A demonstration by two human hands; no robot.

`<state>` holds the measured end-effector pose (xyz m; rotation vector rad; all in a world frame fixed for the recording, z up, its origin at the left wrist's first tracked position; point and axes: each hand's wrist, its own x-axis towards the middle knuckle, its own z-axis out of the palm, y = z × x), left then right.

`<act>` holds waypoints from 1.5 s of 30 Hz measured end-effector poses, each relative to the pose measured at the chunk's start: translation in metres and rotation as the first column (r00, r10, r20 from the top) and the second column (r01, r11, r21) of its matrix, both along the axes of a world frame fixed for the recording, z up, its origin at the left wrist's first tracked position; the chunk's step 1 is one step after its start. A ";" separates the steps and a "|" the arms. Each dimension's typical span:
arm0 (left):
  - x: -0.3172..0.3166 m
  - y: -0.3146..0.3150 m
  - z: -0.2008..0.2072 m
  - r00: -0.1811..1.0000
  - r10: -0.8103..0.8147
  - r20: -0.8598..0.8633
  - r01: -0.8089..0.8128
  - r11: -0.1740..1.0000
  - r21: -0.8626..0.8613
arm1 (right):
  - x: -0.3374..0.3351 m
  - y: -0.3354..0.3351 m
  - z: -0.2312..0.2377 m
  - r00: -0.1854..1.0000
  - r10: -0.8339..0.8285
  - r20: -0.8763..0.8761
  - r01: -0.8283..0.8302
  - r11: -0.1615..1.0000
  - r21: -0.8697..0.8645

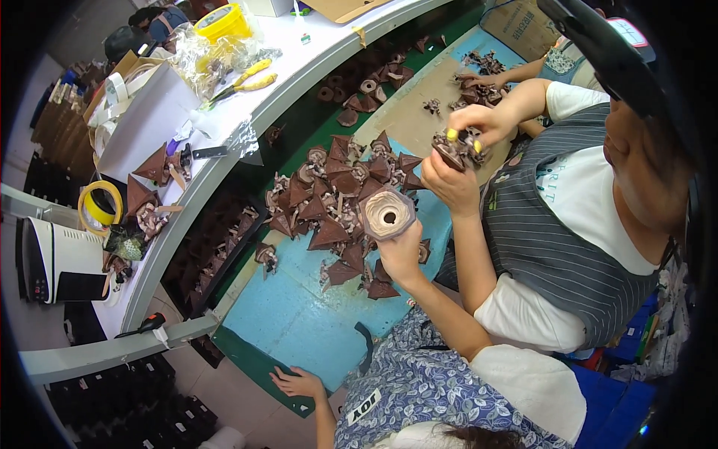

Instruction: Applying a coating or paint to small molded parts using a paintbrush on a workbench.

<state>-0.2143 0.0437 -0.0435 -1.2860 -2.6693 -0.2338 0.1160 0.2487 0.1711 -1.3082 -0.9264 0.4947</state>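
Observation:
My right hand [402, 253] is closed around a brown hollow piece [387, 212]. Its rim is many-sided, its inside is pale and ridged, and a dark round hole sits in the middle. My left hand [298, 382] rests with fingers spread and nothing in it, at the near end of the bench, by the green edge [250, 364] of the blue mat [280, 299]. Just beyond the held piece lies a heap of brown figure-like parts [329, 191] with pointed, faceted tops. A single small brown part [266, 257] lies apart on the mat's left.
At right, a co-worker's hands [464, 142] with yellow finger covers hold a brown part. Another person's hand [479, 78] reaches among more parts farther back. A curved white counter [247, 112] carries yellow tape [99, 207] and yellow-handled pliers [250, 78]. A black tray [217, 254] holds parts.

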 end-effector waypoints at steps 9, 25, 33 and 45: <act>0.001 0.001 0.001 0.999 0.001 0.038 -0.001 1.000 0.017 | -0.010 -0.014 0.017 0.999 0.030 0.020 -0.031 0.999 0.024; 0.010 0.005 0.006 0.994 -0.064 0.088 0.059 0.997 0.053 | -0.040 -0.048 0.014 0.916 0.339 -0.215 -0.333 0.941 0.065; 0.006 0.015 0.019 0.964 -0.081 0.254 0.035 0.983 0.179 | -0.075 -0.061 -0.017 0.859 0.503 -0.096 -0.511 0.835 -0.202; 0.046 -0.109 0.088 0.368 -0.325 0.871 -0.146 0.905 0.399 | -0.230 -0.181 -0.038 0.307 0.948 -0.087 -0.820 0.217 -0.529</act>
